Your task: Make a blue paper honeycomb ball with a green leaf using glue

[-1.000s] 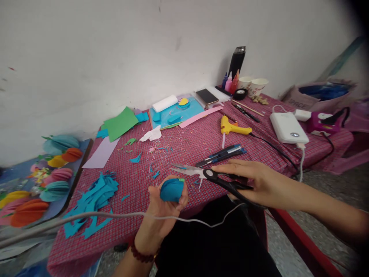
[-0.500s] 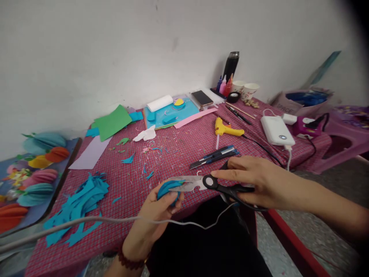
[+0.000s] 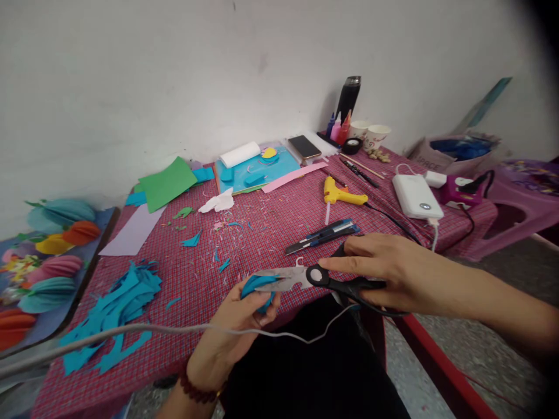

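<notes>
My left hand pinches a small rounded stack of blue paper just beyond the table's near edge. In my right hand is a pair of black-handled scissors, fingers wrapped in the handles. Its metal blades are parted and point left, lying over the top and front of the blue paper. Whether the paper lies fully between the blades I cannot tell. A utility knife rests on the cloth just past the scissors. A heap of blue paper scraps lies left of my left hand.
A yellow glue gun and white power bank stand to the right, with cables. Green paper, a phone, a black bottle and paper cups line the back. A grey cable crosses before my left wrist.
The view has shifted slightly, so the table items sit a little further left. The scissor blades look a little closer together at the blue paper, and both hands keep their grips.
</notes>
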### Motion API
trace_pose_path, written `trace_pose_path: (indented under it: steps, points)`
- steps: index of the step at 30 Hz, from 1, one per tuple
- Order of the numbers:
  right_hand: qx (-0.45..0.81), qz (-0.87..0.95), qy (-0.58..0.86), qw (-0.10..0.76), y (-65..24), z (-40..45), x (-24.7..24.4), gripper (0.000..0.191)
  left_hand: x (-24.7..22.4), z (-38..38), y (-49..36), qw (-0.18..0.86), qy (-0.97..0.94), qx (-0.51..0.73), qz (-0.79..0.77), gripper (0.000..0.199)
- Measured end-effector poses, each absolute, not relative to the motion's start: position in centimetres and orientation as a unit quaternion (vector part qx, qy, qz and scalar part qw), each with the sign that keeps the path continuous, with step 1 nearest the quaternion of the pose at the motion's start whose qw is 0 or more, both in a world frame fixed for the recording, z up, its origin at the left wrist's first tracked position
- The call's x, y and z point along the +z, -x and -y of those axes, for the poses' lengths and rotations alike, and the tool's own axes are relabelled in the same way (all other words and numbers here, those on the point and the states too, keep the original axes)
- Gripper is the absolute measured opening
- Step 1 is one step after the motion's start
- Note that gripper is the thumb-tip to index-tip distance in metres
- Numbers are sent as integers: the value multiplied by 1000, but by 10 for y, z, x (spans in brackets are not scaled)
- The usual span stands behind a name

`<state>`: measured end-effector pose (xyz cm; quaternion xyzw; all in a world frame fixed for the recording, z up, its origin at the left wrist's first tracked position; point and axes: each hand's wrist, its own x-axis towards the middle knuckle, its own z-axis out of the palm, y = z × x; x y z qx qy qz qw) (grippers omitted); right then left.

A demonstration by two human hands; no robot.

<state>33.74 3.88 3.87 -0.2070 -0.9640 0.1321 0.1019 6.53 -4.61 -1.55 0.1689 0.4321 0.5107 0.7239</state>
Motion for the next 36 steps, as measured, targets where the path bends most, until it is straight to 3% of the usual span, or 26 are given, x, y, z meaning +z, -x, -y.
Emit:
trace_pose_path:
  steps: [36]
  points:
    - [277,937,203,65,-336,-44,47,61,-17,47,-70,724,-221,489,-434,16]
